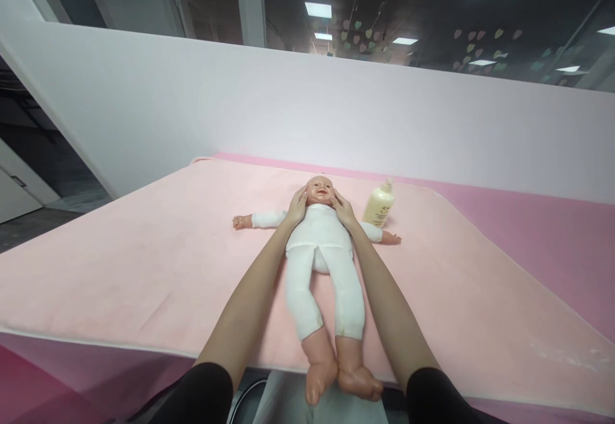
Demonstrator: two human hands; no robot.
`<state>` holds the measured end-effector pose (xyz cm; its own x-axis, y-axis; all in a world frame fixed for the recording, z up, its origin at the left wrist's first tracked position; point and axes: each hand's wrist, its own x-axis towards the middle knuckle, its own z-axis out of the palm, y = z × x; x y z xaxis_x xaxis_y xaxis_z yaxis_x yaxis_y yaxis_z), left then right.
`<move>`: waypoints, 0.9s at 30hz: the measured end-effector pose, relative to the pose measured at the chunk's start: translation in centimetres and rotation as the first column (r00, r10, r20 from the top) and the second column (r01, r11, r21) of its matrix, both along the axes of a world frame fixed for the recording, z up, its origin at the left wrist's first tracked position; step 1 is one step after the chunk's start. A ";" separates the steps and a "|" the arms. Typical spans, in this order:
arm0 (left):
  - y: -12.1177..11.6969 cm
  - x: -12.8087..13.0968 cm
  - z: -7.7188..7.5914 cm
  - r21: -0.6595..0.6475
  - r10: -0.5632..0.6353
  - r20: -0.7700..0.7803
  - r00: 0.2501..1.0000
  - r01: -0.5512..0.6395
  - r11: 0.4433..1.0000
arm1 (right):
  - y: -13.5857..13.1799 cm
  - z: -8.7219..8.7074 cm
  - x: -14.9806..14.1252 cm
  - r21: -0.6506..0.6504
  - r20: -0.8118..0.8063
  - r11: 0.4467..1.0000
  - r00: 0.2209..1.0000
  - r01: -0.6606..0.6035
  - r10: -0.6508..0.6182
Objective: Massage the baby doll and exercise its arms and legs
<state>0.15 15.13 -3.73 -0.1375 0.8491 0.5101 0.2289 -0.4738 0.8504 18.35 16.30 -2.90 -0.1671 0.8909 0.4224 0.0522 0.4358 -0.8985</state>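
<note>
"One question, taken from left to right: where was the left hand (296,209)?"

"At the eight o'clock side of the head of the baby doll (318,232), its fingers laid along that cheek. One doll arm (266,220), in a white sleeve, stretched beyond it toward nine o'clock."

"And how did the doll lie?"

"Face up on the pale pink mat (120,264), between the person's forearms (254,283), head at twelve o'clock and feet (319,373) near six, reaching past the mat's near edge. Its long axis ran almost straight away from the person, so neither hand was clearly nearer the head."

"Then the right hand (343,211)?"

"It mirrored the left, at four o'clock. Together they framed a gap about as narrow as the head, fingers extended rather than clenched. Whether they pressed or merely rested, I couldn't tell."

"Anything farther right?"

"A pale yellow pump bottle (378,206), at three o'clock from the right hand, near but apart."

"What couldn't you make out?"

"Both palms, the back of the doll's head and its shoulders were hidden. The bottle's lettering was too small to read, and the black sleeves (204,392) were cut off at the bottom."
</note>
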 end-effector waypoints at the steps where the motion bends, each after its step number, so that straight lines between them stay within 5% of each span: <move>1: 0.1 -0.1 -0.1 -0.020 -0.002 0.029 1.000 0.003 1.000 | -0.1 0.0 0.0 0.003 -0.005 1.000 1.000 -0.001 0.001; 9: 0.2 0.1 -0.4 -0.045 0.001 0.084 0.996 0.003 0.999 | 0.0 -0.2 -0.2 -0.102 -0.152 0.994 0.988 0.027 -0.042; 27: 0.3 0.3 -0.3 -0.034 -0.009 0.041 0.999 0.011 0.999 | 0.5 -0.5 -0.8 -0.140 -0.184 0.990 0.983 -0.021 -0.005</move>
<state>0.46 15.40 -4.00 -0.1490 0.8673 0.4750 0.1887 -0.4466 0.8746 17.56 16.83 -3.37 -0.1058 0.9424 0.3172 -0.1223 0.3042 -0.9447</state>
